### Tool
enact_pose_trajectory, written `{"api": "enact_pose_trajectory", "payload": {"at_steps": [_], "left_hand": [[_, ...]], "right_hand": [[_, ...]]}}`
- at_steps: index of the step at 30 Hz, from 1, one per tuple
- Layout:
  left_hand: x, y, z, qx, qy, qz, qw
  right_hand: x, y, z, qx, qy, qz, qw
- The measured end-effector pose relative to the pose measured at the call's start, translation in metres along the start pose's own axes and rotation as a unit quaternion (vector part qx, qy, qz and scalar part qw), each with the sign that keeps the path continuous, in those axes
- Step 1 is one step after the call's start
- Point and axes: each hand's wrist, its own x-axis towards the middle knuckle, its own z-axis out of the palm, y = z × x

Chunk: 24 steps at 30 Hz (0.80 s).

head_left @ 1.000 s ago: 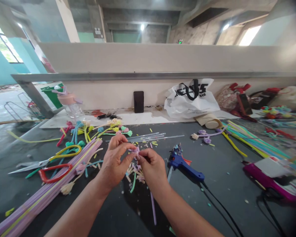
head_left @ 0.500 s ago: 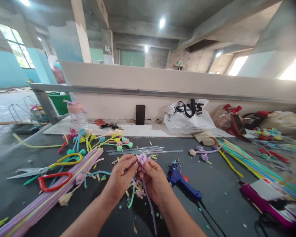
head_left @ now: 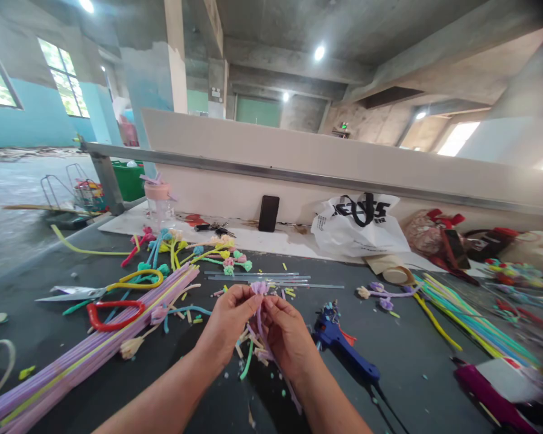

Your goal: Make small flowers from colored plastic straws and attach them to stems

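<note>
Between my two hands is a small purple pipe-cleaner flower (head_left: 259,288) with a long stem hanging down toward me. My left hand (head_left: 230,319) pinches the bloom from the left with thumb and forefinger. Around the top of the stem, just under the petals, the fingers of my right hand (head_left: 286,328) are closed. Below the hands lie short pipe-cleaner scraps (head_left: 262,352). A blue glue gun (head_left: 346,348) rests to the right of my right hand. Scissors (head_left: 117,295) with yellow and red handles lie left of my left hand, partly across a bundle of pipe cleaners (head_left: 85,355).
Clear thin sticks (head_left: 280,278) lie beyond my hands. Finished-looking small flowers (head_left: 382,293) and more pipe cleaners (head_left: 475,313) lie on the right. At the back stand a phone (head_left: 269,213), a white bag (head_left: 359,226) and a pink-lidded cup (head_left: 158,202).
The camera view has turned a little left, so the table things appear shifted right. Both hands remain on the purple flower, and my left fingers have moved in closer around its petals.
</note>
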Motion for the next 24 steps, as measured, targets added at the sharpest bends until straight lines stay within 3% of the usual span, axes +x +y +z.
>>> {"api": "enact_pose_trajectory", "payload": {"at_steps": [7, 11, 14, 19, 24], "left_hand": [[0.006, -0.01, -0.005, 0.12, 0.067, 0.015, 0.99], [0.009, -0.017, -0.008, 0.27, 0.104, 0.06, 0.955], [0.009, -0.02, -0.008, 0.346, 0.096, 0.134, 0.924], [0.006, -0.022, -0.007, 0.346, 0.051, 0.245, 0.904], [0.009, -0.024, -0.014, 0.365, 0.104, 0.285, 0.88]], "right_hand": [[0.001, 0.0, -0.001, -0.033, 0.007, 0.017, 0.999], [0.003, 0.002, -0.003, -0.037, 0.037, 0.014, 0.999], [0.004, 0.002, -0.005, -0.025, 0.054, 0.01, 0.998], [0.003, -0.004, -0.007, -0.011, 0.06, 0.03, 0.998], [0.004, -0.009, -0.01, 0.059, 0.057, 0.068, 0.994]]}}
